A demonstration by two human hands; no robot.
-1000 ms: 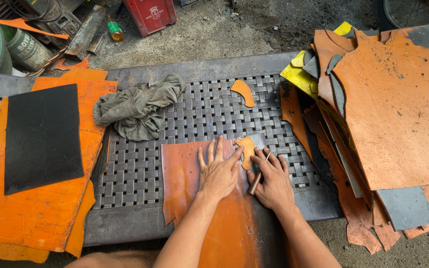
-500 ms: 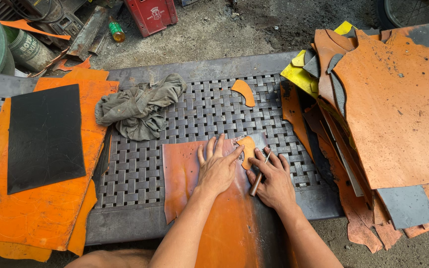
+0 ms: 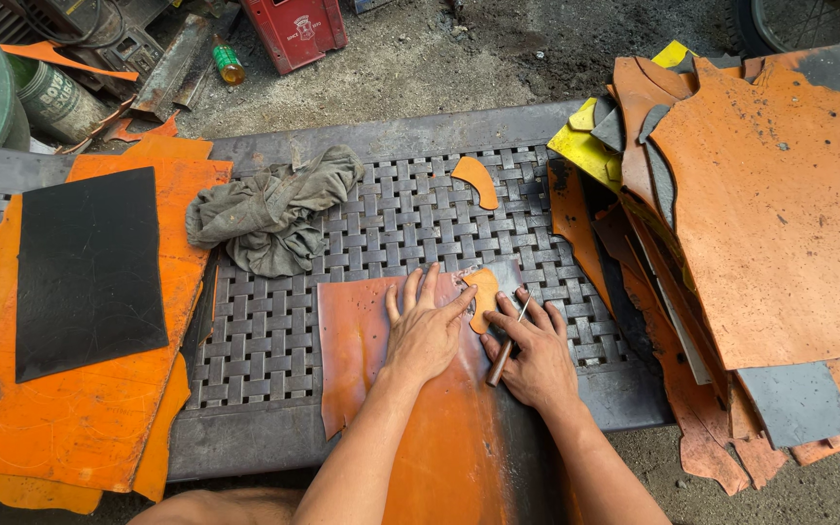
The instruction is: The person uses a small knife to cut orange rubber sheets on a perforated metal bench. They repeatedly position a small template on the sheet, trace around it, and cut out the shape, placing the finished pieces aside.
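Outdoor workbench point(image 3: 381, 209) of woven metal strips, dirt ground beyond it. Landmark: brown-orange hide point(image 3: 371, 340) lying across the bench's near edge.

Left hand point(image 3: 425, 331) lies flat on the hide, fingers spread and gripping nothing; fingertips press beside a small orange pattern piece point(image 3: 484, 296) at the hide's far right corner. Right hand point(image 3: 535, 352), just right of the pattern, has its fingers curled around a slim wooden-handled tool point(image 3: 504, 352), tip angled up toward the pattern's right edge.

Against the pictures half a second and a second ago: hands, pattern and tool sit where they were, barely a shift. Judged: the tracing or cutting around the pattern is slow, close work, mid-stroke.

Left of the hide: crumpled grey rag point(image 3: 269, 212), then a black sheet point(image 3: 87, 267) on orange sheets. Beyond the hide: a loose orange offcut point(image 3: 478, 181). Right of it: a tall stack of orange hides point(image 3: 770, 214).
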